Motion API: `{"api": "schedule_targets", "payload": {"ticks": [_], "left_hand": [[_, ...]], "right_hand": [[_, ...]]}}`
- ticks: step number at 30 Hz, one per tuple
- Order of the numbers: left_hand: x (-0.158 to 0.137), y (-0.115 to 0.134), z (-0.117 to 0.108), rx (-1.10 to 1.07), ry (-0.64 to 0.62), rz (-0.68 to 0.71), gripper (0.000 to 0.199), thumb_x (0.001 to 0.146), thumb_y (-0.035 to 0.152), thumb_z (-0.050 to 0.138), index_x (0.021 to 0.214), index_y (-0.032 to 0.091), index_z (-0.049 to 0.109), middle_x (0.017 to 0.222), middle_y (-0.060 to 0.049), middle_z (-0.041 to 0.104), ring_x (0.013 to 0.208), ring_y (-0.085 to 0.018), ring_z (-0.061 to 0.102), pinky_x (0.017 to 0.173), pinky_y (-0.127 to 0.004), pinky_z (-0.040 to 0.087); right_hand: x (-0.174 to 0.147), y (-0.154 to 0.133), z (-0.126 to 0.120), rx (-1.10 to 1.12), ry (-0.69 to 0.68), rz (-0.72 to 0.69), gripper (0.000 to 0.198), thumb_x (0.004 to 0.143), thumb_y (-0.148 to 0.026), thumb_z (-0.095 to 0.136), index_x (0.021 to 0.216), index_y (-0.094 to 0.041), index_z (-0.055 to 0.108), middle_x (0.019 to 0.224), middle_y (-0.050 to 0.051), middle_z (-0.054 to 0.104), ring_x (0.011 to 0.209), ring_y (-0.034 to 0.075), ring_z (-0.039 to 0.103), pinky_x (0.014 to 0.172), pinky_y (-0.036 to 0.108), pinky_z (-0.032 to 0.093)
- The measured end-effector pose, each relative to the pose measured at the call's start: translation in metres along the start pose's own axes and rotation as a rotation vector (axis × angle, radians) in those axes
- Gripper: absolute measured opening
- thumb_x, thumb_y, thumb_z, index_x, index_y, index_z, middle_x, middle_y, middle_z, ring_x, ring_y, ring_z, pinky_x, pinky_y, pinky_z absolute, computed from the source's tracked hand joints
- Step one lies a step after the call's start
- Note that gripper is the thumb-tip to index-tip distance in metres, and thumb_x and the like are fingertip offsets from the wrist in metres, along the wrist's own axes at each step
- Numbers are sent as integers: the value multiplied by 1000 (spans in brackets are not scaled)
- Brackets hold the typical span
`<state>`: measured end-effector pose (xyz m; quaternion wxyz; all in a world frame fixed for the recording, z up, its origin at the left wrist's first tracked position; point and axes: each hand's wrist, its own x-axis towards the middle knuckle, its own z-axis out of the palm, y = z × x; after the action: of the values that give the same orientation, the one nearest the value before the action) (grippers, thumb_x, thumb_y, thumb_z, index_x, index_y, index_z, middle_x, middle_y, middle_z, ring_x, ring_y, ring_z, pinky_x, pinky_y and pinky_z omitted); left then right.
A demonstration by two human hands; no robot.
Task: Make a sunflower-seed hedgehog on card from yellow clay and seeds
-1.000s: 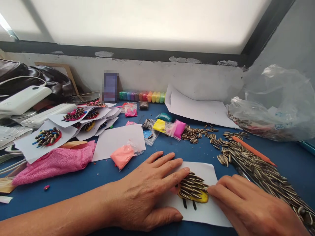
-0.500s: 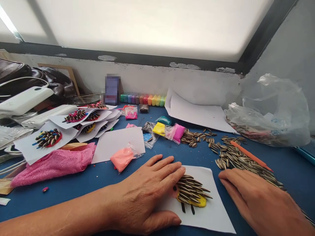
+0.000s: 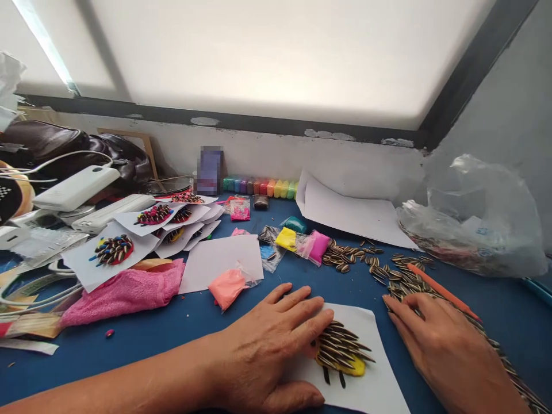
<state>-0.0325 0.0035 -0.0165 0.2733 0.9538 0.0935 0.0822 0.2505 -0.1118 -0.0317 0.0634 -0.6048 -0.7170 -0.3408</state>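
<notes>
My left hand (image 3: 271, 339) lies flat with its fingers spread on a sheet of white paper (image 3: 375, 345). On that sheet is a hedgehog figure of yellow clay (image 3: 356, 366), its back covered with striped sunflower seeds (image 3: 342, 343) and two dark legs below. My left fingers cover part of its head. To the right of the sheet, my right hand (image 3: 457, 351) rests at the near edge of a pile of loose sunflower seeds (image 3: 403, 282). Its thumb and index finger are drawn together; whatever is between the tips is too small to make out.
An orange stick-like tool (image 3: 444, 292) lies across the pile. Clay packets, such as a coral one (image 3: 226, 289) and a yellow one (image 3: 286, 239), lie farther back. Finished seed figures on paper (image 3: 114, 251) and a pink cloth (image 3: 129, 293) sit left. A plastic bag (image 3: 487, 224) stands right.
The view has turned slightly left and up, so the scene sits lower and farther right. My right hand has moved a little onto the seed pile's edge. My left hand stays on the paper.
</notes>
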Motion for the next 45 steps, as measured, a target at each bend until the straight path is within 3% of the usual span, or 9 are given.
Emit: {"api": "schedule_targets", "payload": {"ticks": [8, 17, 22, 24, 27, 29, 37, 42, 45], "left_hand": [[-1, -1, 1, 45, 9, 16, 78, 93, 60, 54, 156, 22, 28, 159, -12, 37, 147, -36, 30, 121, -56, 18], [0, -4, 4, 109, 46, 74, 76, 93, 57, 56, 153, 16, 35, 154, -17, 43, 142, -37, 38, 119, -56, 21], [-1, -5, 4, 93, 48, 85, 76, 93, 58, 55, 153, 17, 34, 154, -16, 42, 141, -37, 40, 119, -56, 21], [-1, -5, 3, 81, 48, 87, 74, 94, 58, 55, 153, 17, 34, 154, -16, 42, 142, -36, 39, 120, -56, 21], [-1, -5, 3, 59, 43, 74, 74, 94, 57, 55, 154, 19, 33, 154, -15, 43, 144, -36, 37, 120, -56, 21], [-1, -4, 2, 48, 35, 63, 76, 93, 57, 57, 154, 20, 32, 155, -15, 42, 144, -35, 37, 120, -56, 21], [-1, -5, -1, 22, 20, 60, 72, 96, 57, 52, 155, 22, 30, 156, -13, 41, 145, -35, 35, 121, -55, 20], [-2, -4, -1, 28, 22, 62, 72, 96, 57, 53, 155, 22, 31, 155, -14, 41, 144, -35, 37, 121, -53, 20], [-2, -3, -2, 28, 12, 58, 72, 96, 55, 54, 155, 21, 31, 156, -14, 41, 145, -35, 36, 121, -54, 19]], "right_hand": [[4, 8, -1, 74, 50, -88, 47, 106, -27, 30, 91, -16, 73, 79, 7, 66, 69, 18, 63, 62, 32, 49], [5, 15, 2, 147, 15, 39, 38, 105, -33, 33, 89, -19, 64, 84, 8, 69, 82, 24, 69, 72, 38, 52], [13, 20, -4, 175, 10, 85, 41, 105, -40, 32, 80, -24, 59, 70, 3, 67, 68, 20, 69, 58, 32, 53], [13, 22, -1, 187, 3, 113, 39, 105, -42, 34, 87, -23, 63, 76, 3, 70, 69, 18, 70, 57, 30, 53], [11, 26, 8, 177, 12, 173, 42, 104, -42, 34, 120, -16, 63, 104, 11, 73, 94, 24, 71, 71, 36, 57], [10, 28, 14, 174, 5, 190, 44, 104, -39, 34, 128, -15, 61, 113, 14, 71, 103, 28, 67, 80, 41, 56], [17, 23, 27, 232, -59, 155, 38, 100, -35, 40, 107, -21, 75, 107, 12, 71, 100, 31, 64, 82, 49, 52], [18, 19, 23, 337, -84, 144, 31, 101, -34, 42, 96, -22, 71, 94, 7, 71, 88, 23, 66, 89, 45, 51], [20, 15, 19, 376, -97, 161, 24, 98, -30, 45, 90, -22, 66, 87, 5, 70, 82, 22, 65, 83, 43, 53]]}}
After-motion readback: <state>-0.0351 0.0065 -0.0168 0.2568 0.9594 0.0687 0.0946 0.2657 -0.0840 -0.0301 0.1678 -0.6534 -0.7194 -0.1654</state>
